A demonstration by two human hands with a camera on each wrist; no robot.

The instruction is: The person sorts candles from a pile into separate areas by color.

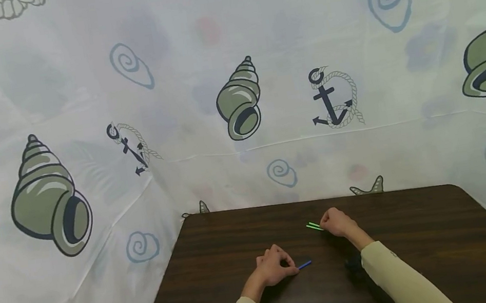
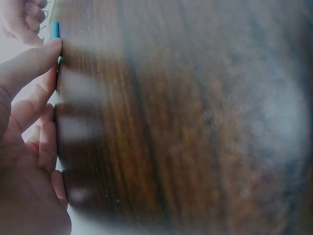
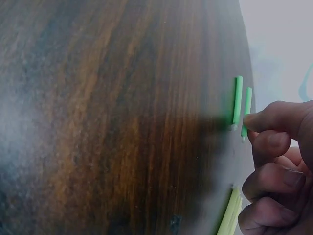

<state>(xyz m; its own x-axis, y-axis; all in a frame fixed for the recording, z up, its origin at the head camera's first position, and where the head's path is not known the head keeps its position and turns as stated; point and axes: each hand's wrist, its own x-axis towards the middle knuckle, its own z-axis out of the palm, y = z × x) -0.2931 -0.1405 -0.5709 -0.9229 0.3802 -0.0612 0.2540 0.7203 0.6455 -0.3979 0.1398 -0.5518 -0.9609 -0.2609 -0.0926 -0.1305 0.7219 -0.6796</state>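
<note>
Between thumb and forefinger, my left hand (image 1: 270, 266) pinches a short blue stick (image 1: 305, 264) low over the brown table. In the left wrist view the blue stick (image 2: 55, 30) pokes out past the thumb tip. Farther back and to the right, my right hand (image 1: 338, 222) is at two thin green sticks. The right wrist view shows its thumb and forefinger pinching one green stick (image 3: 249, 100) near the lower end. The second green stick (image 3: 237, 100) lies alongside, just apart from it. The other fingers of this hand are curled.
Several yellow-green sticks (image 3: 229, 213) lie bunched beside the right hand's curled fingers. The dark wood table (image 1: 401, 217) ends at its far edge against a white curtain (image 1: 200, 178) printed with shells and anchors. Black wrist cameras hang under both forearms.
</note>
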